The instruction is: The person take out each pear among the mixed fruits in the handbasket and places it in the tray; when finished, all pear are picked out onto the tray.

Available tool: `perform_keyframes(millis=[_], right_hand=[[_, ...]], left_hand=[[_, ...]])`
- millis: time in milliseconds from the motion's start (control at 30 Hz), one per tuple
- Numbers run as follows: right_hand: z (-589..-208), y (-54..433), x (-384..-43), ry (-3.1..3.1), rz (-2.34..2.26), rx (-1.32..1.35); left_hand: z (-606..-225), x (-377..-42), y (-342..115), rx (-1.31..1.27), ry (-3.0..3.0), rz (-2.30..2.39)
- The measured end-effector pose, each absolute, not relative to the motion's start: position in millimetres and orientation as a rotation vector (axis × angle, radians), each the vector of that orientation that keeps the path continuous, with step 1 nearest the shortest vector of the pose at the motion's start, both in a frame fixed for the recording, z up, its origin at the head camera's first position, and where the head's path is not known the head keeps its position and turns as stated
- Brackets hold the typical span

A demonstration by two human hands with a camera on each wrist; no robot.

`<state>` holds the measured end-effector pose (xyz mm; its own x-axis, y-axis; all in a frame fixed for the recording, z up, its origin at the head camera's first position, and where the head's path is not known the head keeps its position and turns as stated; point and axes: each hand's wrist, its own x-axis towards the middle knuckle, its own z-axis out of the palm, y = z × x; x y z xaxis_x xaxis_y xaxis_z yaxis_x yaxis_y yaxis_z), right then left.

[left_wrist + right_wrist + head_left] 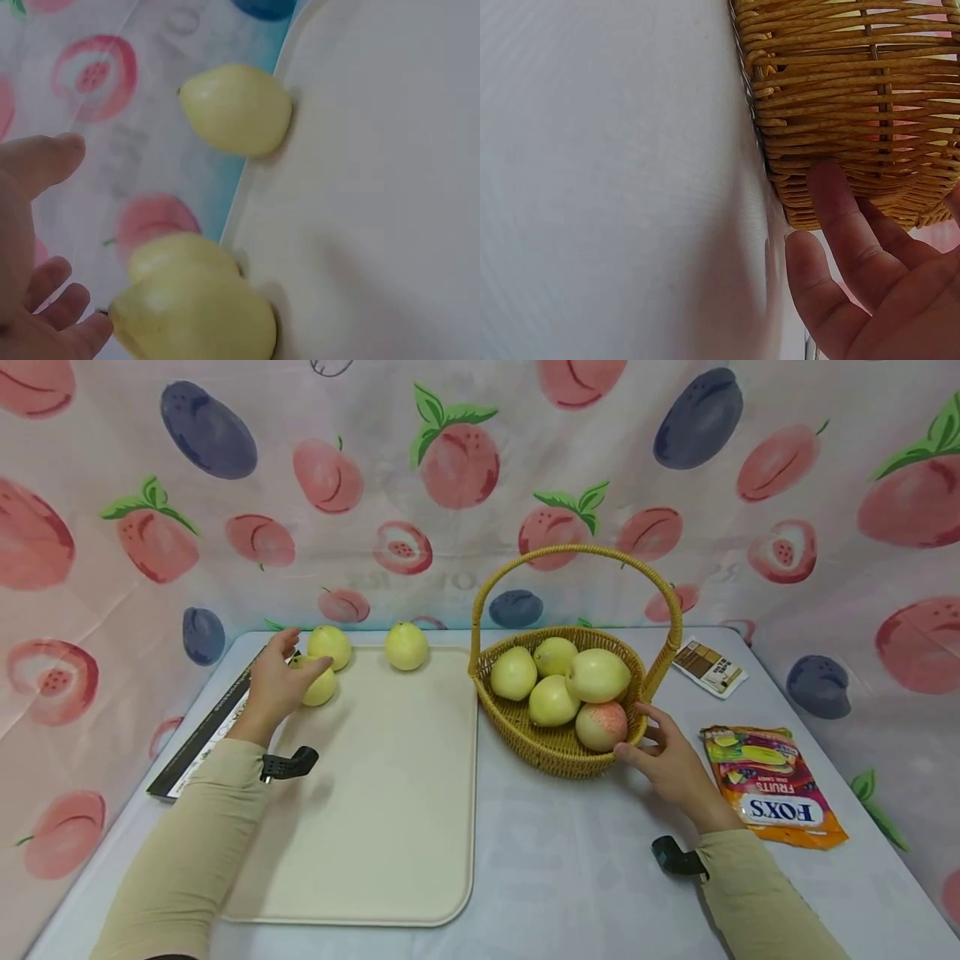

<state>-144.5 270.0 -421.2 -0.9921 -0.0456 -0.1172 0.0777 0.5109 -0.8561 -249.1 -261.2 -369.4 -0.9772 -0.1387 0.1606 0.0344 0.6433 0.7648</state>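
My left hand (279,681) reaches over the far left corner of the cream tray (390,793), thumb and fingers spread. Right beside it is a yellow pear (319,687); in the left wrist view the fingertips are close to this pear (199,319), and contact is unclear. Just behind lies a second pear (330,647), and a third pear (407,647) sits farther right at the tray's back edge. My right hand (671,768) holds the right end of the wicker basket (540,756), its fingers against the woven side (847,112). Several pears (598,675) and one peach (602,727) fill the basket.
An arched handle (573,550) rises over the basket. To the right lie a FOX'S candy bag (772,785) and a small packet (709,667). A dark-and-white flat box (206,739) is along the tray's left side. Fruit-printed cloth (450,552) hangs behind.
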Motion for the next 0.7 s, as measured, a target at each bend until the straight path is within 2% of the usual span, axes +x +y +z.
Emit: perform_keyframes(millis=[700], right_hand=[[-422.1,271.3,-144.8,2.630,-1.492,0.024]], left_hand=[[-359.0,-222.8,-178.3,-0.418,-2.735,-1.309]])
